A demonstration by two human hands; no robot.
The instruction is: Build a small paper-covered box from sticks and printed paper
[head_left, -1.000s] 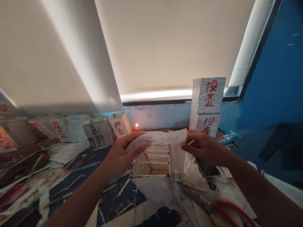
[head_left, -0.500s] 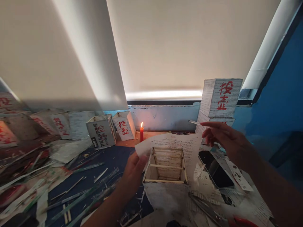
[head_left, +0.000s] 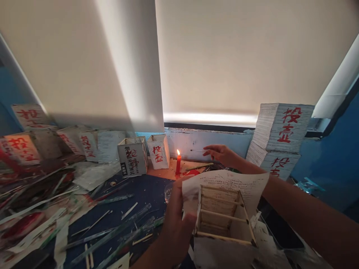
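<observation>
My left hand point(head_left: 181, 222) is closed on the left side of a paper-covered box point(head_left: 220, 215), whose frame of thin wooden sticks shows through its uncovered side. A loose printed sheet point(head_left: 224, 179) stands up behind the frame and curls at its edges. Past the sheet, my right hand point(head_left: 221, 154) reaches out with its fingers pinched on a thin pale stick point(head_left: 196, 151), faint against the wall. The stick's tip points left at the lit red candle point(head_left: 178, 164), a little apart from the flame.
Finished boxes with red characters stand at the back left, among them a grey one point(head_left: 132, 157). Two more boxes point(head_left: 288, 125) are stacked at the right. A phone point(head_left: 282, 228) lies under my right forearm. Clear sticks point(head_left: 112, 239) and scraps cover the left of the table.
My right hand has moved forward and left with the pale stick, over the sheet and close to the candle. The view has swung left. My left hand still holds the box.
</observation>
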